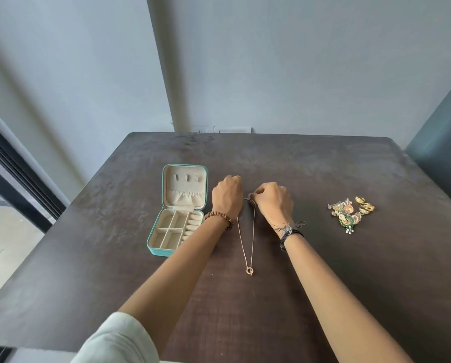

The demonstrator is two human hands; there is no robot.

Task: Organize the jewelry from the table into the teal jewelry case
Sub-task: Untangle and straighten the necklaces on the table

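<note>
On the dark brown desk, the open teal jewelry case with cream compartments lies at left. Beside it the left hand and right hand pinch the thin rose-gold chain necklace with ring pendant, which trails toward the person. A heap of gold and green earrings lies at right.

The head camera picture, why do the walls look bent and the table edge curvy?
Head view: the wide lens bends the edges, so the dark brown wooden table flares and the walls lean; soft daylight, no glare, faint shadows.
</note>
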